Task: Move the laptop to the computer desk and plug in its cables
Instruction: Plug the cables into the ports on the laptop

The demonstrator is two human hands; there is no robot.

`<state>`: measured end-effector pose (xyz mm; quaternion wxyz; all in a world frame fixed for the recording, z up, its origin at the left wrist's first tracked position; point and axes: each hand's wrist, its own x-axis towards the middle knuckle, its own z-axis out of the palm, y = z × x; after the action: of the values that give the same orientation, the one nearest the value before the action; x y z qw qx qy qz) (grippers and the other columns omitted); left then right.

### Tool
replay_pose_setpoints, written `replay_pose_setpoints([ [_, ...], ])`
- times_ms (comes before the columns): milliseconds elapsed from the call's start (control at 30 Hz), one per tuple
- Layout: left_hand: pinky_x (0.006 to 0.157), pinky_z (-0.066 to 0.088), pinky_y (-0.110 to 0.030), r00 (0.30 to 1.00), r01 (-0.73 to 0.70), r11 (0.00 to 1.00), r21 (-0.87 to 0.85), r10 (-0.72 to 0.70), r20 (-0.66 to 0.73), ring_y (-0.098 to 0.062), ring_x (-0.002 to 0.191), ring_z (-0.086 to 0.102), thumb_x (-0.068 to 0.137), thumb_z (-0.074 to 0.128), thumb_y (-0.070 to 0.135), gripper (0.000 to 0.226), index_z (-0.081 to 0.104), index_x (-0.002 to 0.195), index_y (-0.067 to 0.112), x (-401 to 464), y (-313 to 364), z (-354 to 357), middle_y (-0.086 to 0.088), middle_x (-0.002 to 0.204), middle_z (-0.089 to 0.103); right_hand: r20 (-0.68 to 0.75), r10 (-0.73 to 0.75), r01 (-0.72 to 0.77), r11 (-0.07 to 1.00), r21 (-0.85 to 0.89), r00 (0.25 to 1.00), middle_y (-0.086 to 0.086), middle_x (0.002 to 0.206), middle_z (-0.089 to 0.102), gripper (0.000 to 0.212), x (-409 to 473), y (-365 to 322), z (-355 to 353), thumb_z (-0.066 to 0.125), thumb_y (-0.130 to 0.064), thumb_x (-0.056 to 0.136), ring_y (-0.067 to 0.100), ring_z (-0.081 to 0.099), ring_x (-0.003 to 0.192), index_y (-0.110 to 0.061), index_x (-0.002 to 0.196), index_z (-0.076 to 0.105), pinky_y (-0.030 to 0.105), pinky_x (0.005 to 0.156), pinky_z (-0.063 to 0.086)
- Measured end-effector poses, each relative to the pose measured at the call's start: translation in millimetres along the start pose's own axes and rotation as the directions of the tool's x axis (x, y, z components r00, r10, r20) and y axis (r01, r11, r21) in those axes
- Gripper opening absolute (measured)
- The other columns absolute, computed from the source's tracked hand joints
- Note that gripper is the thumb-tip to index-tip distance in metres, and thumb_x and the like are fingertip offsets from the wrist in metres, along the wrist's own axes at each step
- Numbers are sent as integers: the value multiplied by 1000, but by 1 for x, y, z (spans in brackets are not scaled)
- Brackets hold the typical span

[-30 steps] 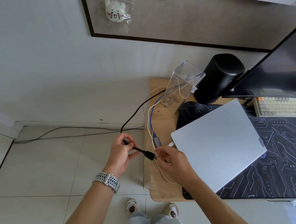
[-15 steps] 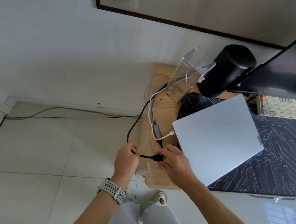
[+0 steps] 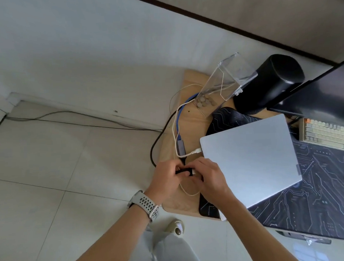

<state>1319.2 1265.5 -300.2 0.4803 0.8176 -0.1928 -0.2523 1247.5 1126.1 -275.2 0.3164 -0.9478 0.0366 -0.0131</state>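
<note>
I saw my left hand [image 3: 165, 178] and right hand [image 3: 208, 176] pinching the stiff black plug [image 3: 184, 172] at the closed laptop's [image 3: 248, 158] eight o'clock corner; its limp cable [image 3: 157, 137] looked best gripped at the rigid plug.

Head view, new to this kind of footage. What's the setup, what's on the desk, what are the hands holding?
There is no robot: a person wears a wide-angle camera on the head, looking down at their own arms. The left hand, with a grey watch on its wrist, and the right hand meet at the desk's left edge. Between them they grip the plug end of a thick black cable that loops off the desk. The closed silver laptop lies on a black circuit-patterned desk mat over the light wooden desk. A thin white cable already sits in the laptop's left edge. Behind stand a clear plastic box, a black cylindrical speaker, a dark monitor and a beige keyboard.
</note>
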Motion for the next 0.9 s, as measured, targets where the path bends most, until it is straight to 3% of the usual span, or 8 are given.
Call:
replay_pose_setpoints([
  [100, 56, 39, -16, 990, -19, 999, 46, 25, -136, -7, 59, 56, 82, 71, 21, 11, 67, 81, 11, 8, 1, 12, 2, 66, 65, -75, 65, -69, 996, -52, 995, -1, 112, 61, 38, 5, 15, -19, 67, -20, 77, 16, 54, 99, -19, 115, 60, 38, 86, 46],
  [267, 70, 33, -25, 952, -55, 993, 100, 82, -296, -19, 58, 54, 82, 71, 20, 15, 64, 80, 7, 16, 3, 37, -5, 62, 64, -180, 139, -176, 962, -209, 974, 9, 129, 55, 54, 21, 37, -50, 72, -6, 79, 26, 49, 117, -12, 129, 52, 44, 98, 42],
  [400, 64, 32, -20, 922, -85, 992, 93, 113, -370, -17, 43, 44, 78, 76, 16, 23, 54, 74, 8, 17, 3, 45, -2, 50, 54, -77, 75, -95, 948, -304, 994, 11, 136, 51, 62, 42, 50, -59, 75, -4, 75, 29, 46, 125, -9, 131, 50, 46, 103, 40],
  [533, 63, 28, -20, 891, -136, 984, 114, 172, -420, -12, 46, 32, 74, 79, 12, 27, 53, 74, 6, 18, 5, 47, -1, 50, 51, 31, 18, -5, 925, -379, 999, 10, 138, 50, 65, 55, 59, -56, 79, -15, 72, 29, 43, 130, -9, 131, 51, 45, 105, 35],
  [700, 55, 40, -27, 887, -155, 985, 80, 174, -427, -12, 55, 34, 80, 70, 25, 23, 52, 77, 11, 22, -1, 59, 11, 55, 37, 71, 13, 18, 910, -414, 997, 6, 133, 55, 59, 60, 69, -60, 77, -24, 75, 29, 41, 132, -14, 129, 55, 36, 105, 23],
  [900, 57, 30, -13, 871, -147, 988, 51, 154, -466, -13, 65, 42, 79, 65, 28, 22, 56, 80, 8, 20, -6, 67, 6, 59, 48, 95, 76, -40, 942, -333, 993, 6, 128, 58, 49, 60, 70, -61, 72, -23, 81, 26, 46, 124, -15, 126, 56, 31, 103, 21],
])
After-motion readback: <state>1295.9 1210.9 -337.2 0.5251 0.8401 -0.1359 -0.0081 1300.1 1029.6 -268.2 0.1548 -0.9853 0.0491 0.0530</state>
